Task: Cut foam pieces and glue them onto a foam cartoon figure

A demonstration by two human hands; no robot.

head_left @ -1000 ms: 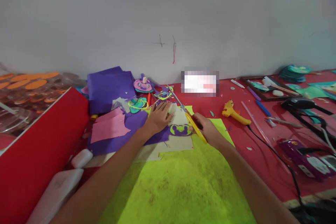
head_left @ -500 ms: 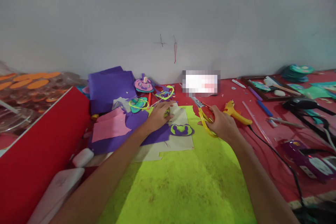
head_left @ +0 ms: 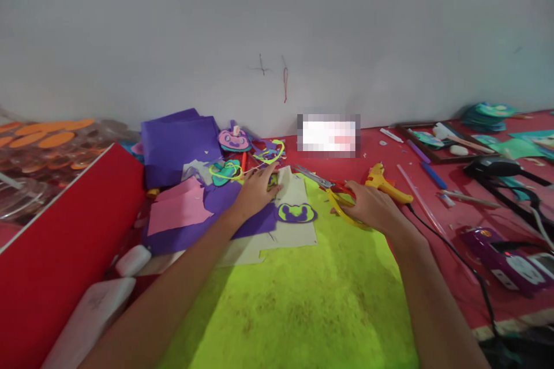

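My right hand [head_left: 374, 204] is closed around the handles of a pair of scissors [head_left: 344, 207] with yellow and red grips. Their metal blades point left, toward my other hand. My left hand [head_left: 256, 191] has its thumb and fingers curled around a small yellow-green piece [head_left: 272, 180] with dark marks, partly hidden by the fingers. Just below lies a purple cut-out with a yellow-green shape [head_left: 296, 213] on a beige sheet [head_left: 298, 236]. Under all this spreads a large yellow-green sheet [head_left: 303, 300].
Purple sheets [head_left: 179, 147], pink scraps [head_left: 179, 207] and a pink-and-purple cut-out [head_left: 234, 139] lie left. A yellow glue gun [head_left: 385, 184] with a black cord, a dark tray [head_left: 441, 150] and a purple device [head_left: 506, 256] are right. A red panel [head_left: 78, 230] borders the left side.
The scissors have swung so that their blades point more to the left, closer to my left hand. My left hand keeps its place over the sheets. The view has shifted slightly.
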